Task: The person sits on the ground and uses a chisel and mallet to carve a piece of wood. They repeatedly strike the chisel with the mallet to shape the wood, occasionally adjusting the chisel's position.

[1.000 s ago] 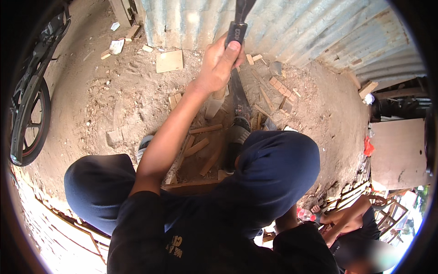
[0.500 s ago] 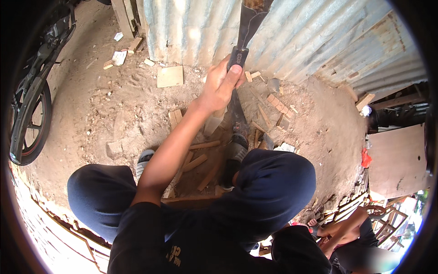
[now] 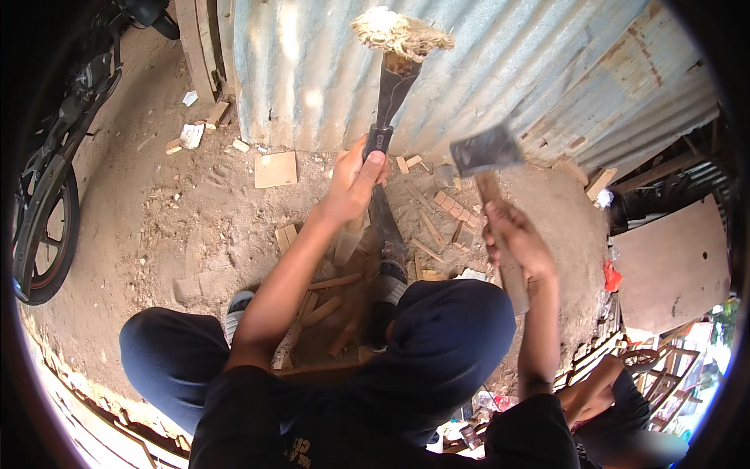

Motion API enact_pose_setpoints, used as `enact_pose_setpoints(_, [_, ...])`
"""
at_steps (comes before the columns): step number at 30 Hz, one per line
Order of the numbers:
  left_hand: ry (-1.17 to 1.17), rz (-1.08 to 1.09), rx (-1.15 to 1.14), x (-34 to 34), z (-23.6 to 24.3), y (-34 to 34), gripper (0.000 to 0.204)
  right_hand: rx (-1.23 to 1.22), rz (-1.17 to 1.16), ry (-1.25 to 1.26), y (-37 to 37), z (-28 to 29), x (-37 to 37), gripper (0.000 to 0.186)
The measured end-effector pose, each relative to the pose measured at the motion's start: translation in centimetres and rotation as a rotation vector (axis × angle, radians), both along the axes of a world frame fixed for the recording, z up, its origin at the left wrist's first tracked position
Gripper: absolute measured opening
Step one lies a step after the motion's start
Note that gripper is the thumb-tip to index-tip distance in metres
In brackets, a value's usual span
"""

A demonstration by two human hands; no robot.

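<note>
My left hand (image 3: pixel 355 184) is wrapped round a long upright tool (image 3: pixel 378 139). The tool has a black sleeve where I grip it and a frayed, tan, fibrous top end (image 3: pixel 402 35). Its dark lower part (image 3: pixel 387 223) runs down toward the ground by my right foot. To the right, my right hand (image 3: pixel 517 238) grips the wooden handle of a hammer (image 3: pixel 486 151). The hammer's blocky dark head is raised and slightly blurred by motion, apart from the frayed end.
Wood offcuts (image 3: pixel 457 209) lie around my feet. A flat square board piece (image 3: pixel 275 170) sits on the dirt ahead. Corrugated metal sheeting (image 3: pixel 312 78) stands in front. A motorcycle (image 3: pixel 58 203) is at left. Another person's arm (image 3: pixel 598 383) shows at lower right, below a leaning panel (image 3: pixel 676 266).
My right hand has come into view at the right, holding the hammer up. The upright tool, still in my left hand, sits lower in the picture, and its frayed top now shows.
</note>
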State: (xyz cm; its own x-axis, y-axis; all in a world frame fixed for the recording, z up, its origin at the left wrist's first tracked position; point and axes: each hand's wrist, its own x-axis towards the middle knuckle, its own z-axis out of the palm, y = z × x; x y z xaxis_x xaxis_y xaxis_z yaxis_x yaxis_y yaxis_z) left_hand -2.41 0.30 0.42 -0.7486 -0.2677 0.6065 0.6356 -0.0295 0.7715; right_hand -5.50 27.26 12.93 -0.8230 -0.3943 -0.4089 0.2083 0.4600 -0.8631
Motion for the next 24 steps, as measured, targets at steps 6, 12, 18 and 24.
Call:
enact_pose_setpoints(6, [-0.03, -0.028, -0.002, 0.1, -0.1, -0.3, 0.035, -0.236, 0.108, 0.69, -7.1, 17.1, 3.1, 0.036])
enact_pose_setpoints(12, [-0.015, -0.003, -0.016, 0.5, -0.2, -0.3, 0.037, 0.313, 0.49, 0.585, -9.4, 19.0, 5.1, 0.035])
enact_pose_setpoints(18, [-0.009, -0.031, -0.029, 0.5, 0.0, -0.4, 0.038, 0.172, 0.269, 0.825, -11.6, 22.4, 7.9, 0.04])
enact_pose_setpoints(24, [-0.004, -0.105, 0.04, 0.5, 0.2, -0.3, 0.038, 0.064, 0.121, 0.999, -14.4, 23.1, 8.4, 0.041])
